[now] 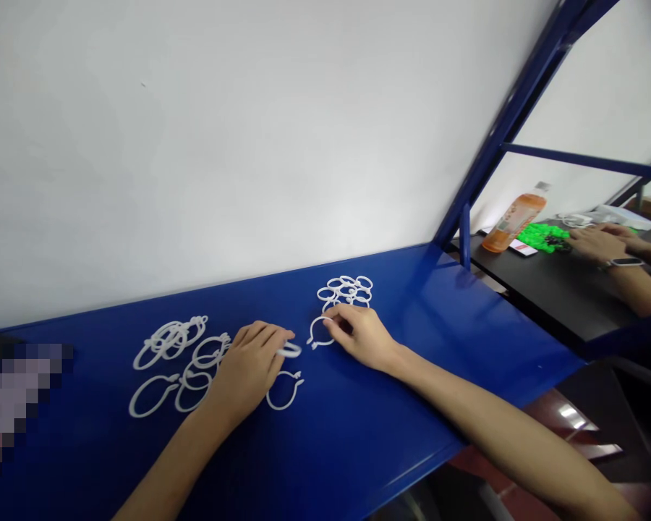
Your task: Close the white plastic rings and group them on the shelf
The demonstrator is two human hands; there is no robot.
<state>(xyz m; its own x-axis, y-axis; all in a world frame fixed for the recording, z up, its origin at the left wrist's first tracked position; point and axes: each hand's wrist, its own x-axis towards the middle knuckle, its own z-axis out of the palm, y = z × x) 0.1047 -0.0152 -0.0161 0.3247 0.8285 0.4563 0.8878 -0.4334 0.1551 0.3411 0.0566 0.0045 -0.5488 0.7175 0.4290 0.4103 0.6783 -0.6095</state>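
Observation:
My left hand (252, 365) is closed, with a white plastic snap ring (289, 352) sticking out past its fingertips. Just below those fingers an open ring (283, 407) lies flat on the blue tabletop. To the left, several more white rings (150, 396) lie loosely, some overlapping, and my left hand hides part of them. My right hand (361, 336) pinches the edge of another open white ring (313, 329), whose two clasp ends are apart and point down toward me. Behind that hand sits a group of several rings (333, 282), partly covered by it.
A white wall (249, 145) rises behind the blue table (358, 449). A blue metal frame (491, 145) stands at the right. Beyond it, a co-worker's hands (594, 244) handle green pieces (542, 237) on a black table (542, 289), near an orange drink bottle (515, 221).

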